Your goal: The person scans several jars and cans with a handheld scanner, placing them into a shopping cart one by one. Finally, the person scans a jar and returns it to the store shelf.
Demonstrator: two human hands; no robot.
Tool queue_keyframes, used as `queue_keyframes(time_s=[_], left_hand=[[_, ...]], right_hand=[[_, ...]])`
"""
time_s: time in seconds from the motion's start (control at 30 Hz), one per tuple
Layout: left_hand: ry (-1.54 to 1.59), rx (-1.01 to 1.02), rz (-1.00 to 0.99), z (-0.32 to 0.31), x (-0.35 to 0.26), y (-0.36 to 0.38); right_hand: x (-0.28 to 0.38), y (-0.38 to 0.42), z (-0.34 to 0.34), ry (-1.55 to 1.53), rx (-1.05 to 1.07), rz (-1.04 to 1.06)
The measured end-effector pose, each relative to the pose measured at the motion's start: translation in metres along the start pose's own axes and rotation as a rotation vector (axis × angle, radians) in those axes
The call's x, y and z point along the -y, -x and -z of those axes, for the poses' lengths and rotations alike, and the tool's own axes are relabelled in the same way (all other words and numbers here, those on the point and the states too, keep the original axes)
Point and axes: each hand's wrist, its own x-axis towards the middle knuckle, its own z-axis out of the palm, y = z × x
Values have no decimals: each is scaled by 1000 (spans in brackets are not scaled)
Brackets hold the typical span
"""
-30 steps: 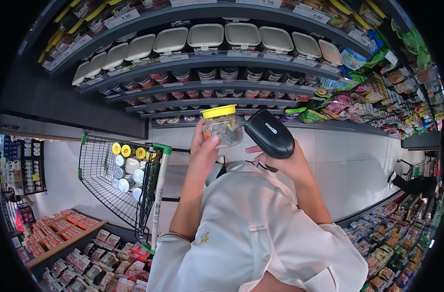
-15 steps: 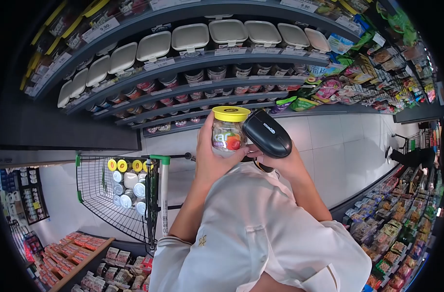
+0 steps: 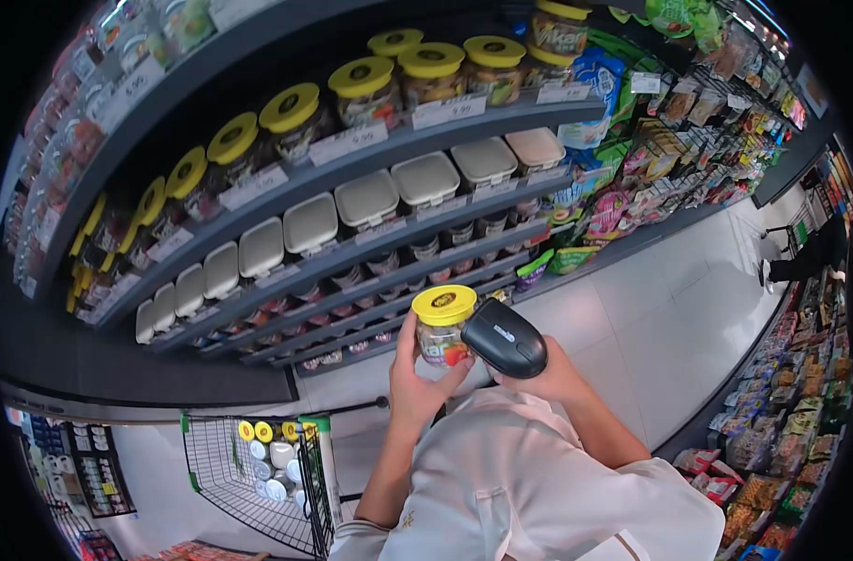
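Note:
A clear jar with a yellow lid (image 3: 444,305) and a fruit label is upright in my left hand (image 3: 413,379), whose fingers wrap its side. My right hand (image 3: 545,374) grips a black handheld scanner (image 3: 507,338), its head close against the jar's right side. The scanner's handle is mostly hidden beneath its head. Both hands are near each other in front of my light shirt.
Shelves ahead hold yellow-lidded jars (image 3: 362,79), pale-lidded boxes (image 3: 366,198) and cups. Bagged snacks (image 3: 609,212) hang at the right. A wire cart (image 3: 253,467) with jars and cans stands lower left. A person in dark clothes (image 3: 809,257) is far right.
The view has tilted up and turned, so an upper row of yellow-lidded jars now shows. The jar, scanner and both hands appear lower in the picture, still held together.

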Motion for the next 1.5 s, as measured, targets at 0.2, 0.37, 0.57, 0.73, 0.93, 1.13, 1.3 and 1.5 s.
queue_keyframes(time_s=[0.2,0.37,0.57,0.73,0.93,1.13,1.3,1.5], left_hand=[[-79,-57,-18,-30,-11,-29],[-183,-83,-83,-46,-23,-53],[-281,-230,-370,-44,-64,-109],[-132,-285,-530,-20,-106,-181],[-351,-370,-596,16,-134,-235],[-395,-410,-568,34,-139,-265],[-613,-425,-477,47,-149,-283],[-787,-376,-426,51,-160,-295]], right_hand=[[11,-11,41,-75,-7,85],[12,-25,71,-62,51,184],[69,-85,88,-37,276,663],[137,-146,80,47,344,831],[170,-207,57,29,328,926],[174,-238,52,-36,344,923],[165,-256,56,-279,401,620],[145,-288,59,-528,517,550]])
